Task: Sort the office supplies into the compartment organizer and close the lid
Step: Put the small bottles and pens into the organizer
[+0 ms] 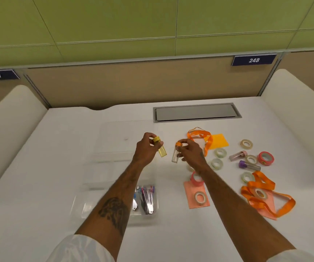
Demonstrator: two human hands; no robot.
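Note:
My left hand (pixel 146 148) grips a small yellow-capped vial (pixel 160 149) by its cap, above the far right part of the clear compartment organizer (pixel 114 163). Just to its right, my right hand (pixel 190 152) holds a clear vial with an orange cap (pixel 176 155), also by the cap. The organizer's near compartment holds several staplers (pixel 147 197). A pink-capped vial (pixel 238 155) and a purple-capped vial (pixel 249 165) lie on the table to the right.
Several tape rolls, among them a red one (pixel 265 158), are scattered on the right, along with orange ribbons (pixel 199 135), a yellow sticky pad (pixel 217 141) and pink pads (pixel 196 195). A grey cable hatch (pixel 197 112) sits at the back of the white table.

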